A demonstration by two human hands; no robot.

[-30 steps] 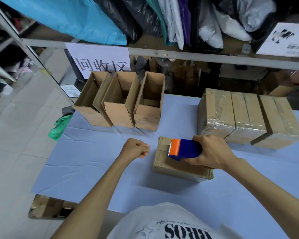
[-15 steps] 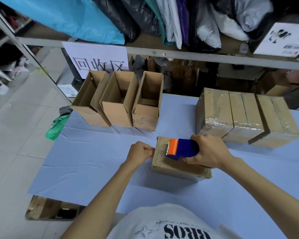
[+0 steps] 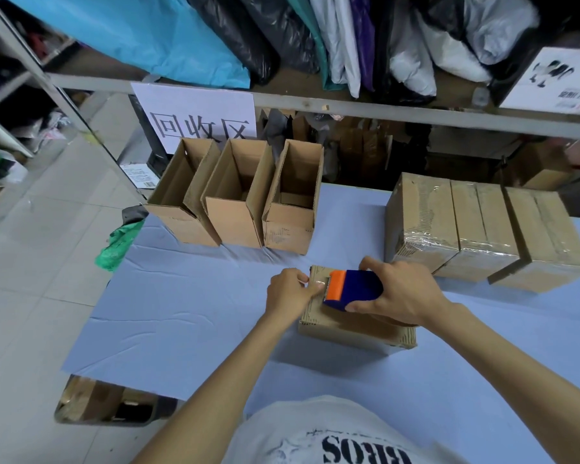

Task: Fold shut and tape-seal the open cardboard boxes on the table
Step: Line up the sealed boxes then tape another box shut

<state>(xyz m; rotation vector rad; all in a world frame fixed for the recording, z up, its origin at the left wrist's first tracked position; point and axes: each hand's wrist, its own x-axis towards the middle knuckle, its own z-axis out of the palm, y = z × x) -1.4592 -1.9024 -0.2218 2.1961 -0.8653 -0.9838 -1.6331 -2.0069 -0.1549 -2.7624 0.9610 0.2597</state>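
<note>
Both my forearms reach forward, converging. Left hand (image 3: 290,291) curled, thumb tip on the cardboard box (image 3: 349,327); any pinch unclear. Right hand (image 3: 406,293) wrapped round the tape dispenser (image 3: 357,289), knuckles up.

White paper sign (image 3: 195,118), hung from the shelf rail (image 3: 349,110): read "回收区" in large black characters. Shirt (image 3: 298,426), chest print seen upside down and cut by the frame edge: "BROS" was legible. White card (image 3: 556,82) on the shelf: black print, too small to read. Paper label (image 3: 138,175) with barcode: unreadable. Open cardboard box (image 3: 287,234), faint front print: illegible.
</note>
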